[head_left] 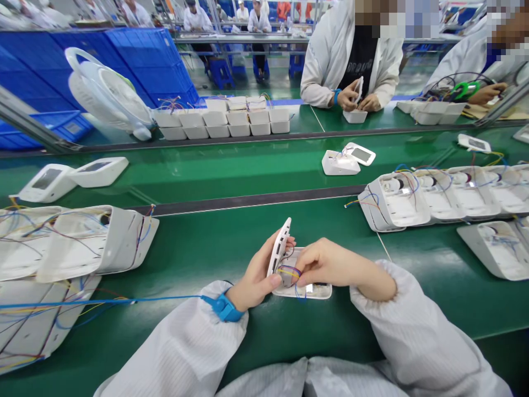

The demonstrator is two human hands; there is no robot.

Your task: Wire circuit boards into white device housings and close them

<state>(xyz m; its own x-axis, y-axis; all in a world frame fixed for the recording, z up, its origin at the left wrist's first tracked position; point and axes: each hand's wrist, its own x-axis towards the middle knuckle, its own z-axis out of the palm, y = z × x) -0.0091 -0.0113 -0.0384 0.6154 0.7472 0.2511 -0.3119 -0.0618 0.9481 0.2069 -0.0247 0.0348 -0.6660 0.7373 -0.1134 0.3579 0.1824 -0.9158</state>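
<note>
In the head view my left hand [258, 273] grips a white plastic cover [280, 246], tilted up nearly on edge with its slotted side showing. Below it, a white plastic housing [322, 291] lies on the green bench. My right hand [326, 262] is over the housing, fingers pinched at the thin coloured wires [289, 270] that run between the cover and the housing. My fingertips partly hide the wires' ends and the housing's inside. A blue wrist strap [225, 307] with a cord sits on my left wrist.
White housings with loose wires [82, 242] are stacked at left; more housings [397, 201] stand in a row at right. On the belt ahead lie an opened unit [341, 162] and display units [101, 171]. Across it, a co-worker's hands [357, 99] hold a white part. A fan [107, 91] stands far left.
</note>
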